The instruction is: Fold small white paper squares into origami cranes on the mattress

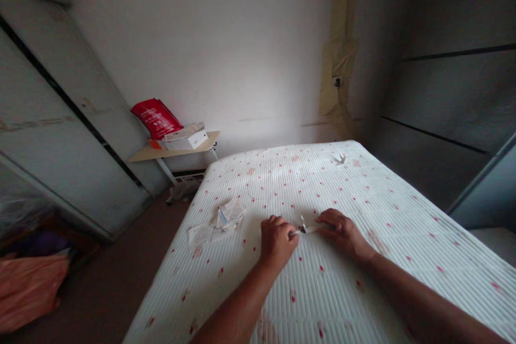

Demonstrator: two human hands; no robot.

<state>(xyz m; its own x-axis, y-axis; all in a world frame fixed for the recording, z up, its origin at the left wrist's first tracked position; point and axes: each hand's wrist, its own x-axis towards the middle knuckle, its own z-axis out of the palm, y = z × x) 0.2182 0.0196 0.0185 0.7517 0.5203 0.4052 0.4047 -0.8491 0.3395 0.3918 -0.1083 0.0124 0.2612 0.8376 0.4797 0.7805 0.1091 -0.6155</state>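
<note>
Both hands are over the mattress point(290, 274), close together near its middle. My left hand point(278, 242) is closed, its thumb and fingers pinching one end of a small white strip point(309, 229). At the other end of the strip, the curled fingers of my right hand point(341, 230) close on it. A thin upright piece and a dark spot show on the strip between the hands; its exact kind is too small to make out. To the left of my left hand lie several printed paper sheets point(231, 215), partly overlapping.
A small white scrap point(341, 159) lies near the mattress's far right corner. Beyond the far left corner, a side table point(141, 154) bears a red bag point(156, 119) and a white box point(187, 141). A wall socket point(337, 81) is ahead; cabinets point(64, 91) flank the bed.
</note>
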